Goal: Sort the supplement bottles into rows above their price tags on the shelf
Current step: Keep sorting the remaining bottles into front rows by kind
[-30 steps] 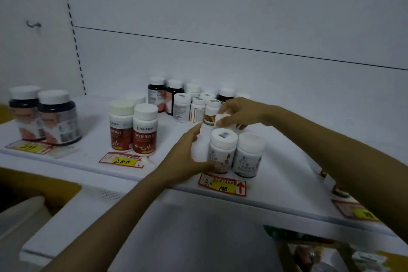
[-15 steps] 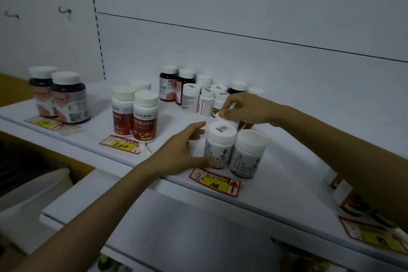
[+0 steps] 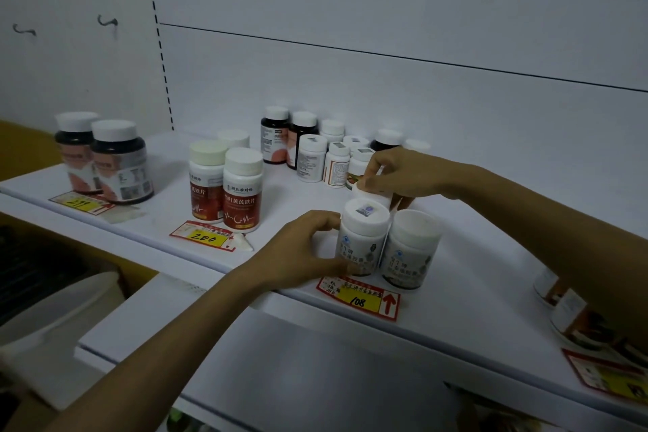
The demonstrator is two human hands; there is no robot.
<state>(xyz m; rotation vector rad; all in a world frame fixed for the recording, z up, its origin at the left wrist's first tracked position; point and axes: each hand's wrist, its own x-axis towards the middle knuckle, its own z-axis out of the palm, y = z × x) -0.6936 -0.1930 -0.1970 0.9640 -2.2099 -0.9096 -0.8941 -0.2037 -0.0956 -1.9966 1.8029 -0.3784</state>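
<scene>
Two white bottles stand side by side above the 108 price tag (image 3: 358, 298). My left hand (image 3: 301, 252) grips the left front white bottle (image 3: 361, 238) from its left side, thumb low and fingers by the cap. The right front white bottle (image 3: 410, 249) touches it. Just behind them stands a third white bottle (image 3: 368, 195), and my right hand (image 3: 396, 174) pinches its cap from above. Several unsorted small bottles (image 3: 326, 154) cluster at the back of the white shelf (image 3: 491, 291).
Two red-labelled bottles (image 3: 228, 189) stand above the 200 tag (image 3: 203, 237). Two dark bottles (image 3: 108, 161) stand above a tag (image 3: 82, 203) at the left. More bottles (image 3: 564, 309) and a tag (image 3: 606, 377) lie under my right forearm. A lower shelf (image 3: 280, 361) juts out below.
My left hand has closed round the left front white bottle, having first lain open beside it. The view has shifted, so the shelf sits further right. My right hand stays on the rear bottle.
</scene>
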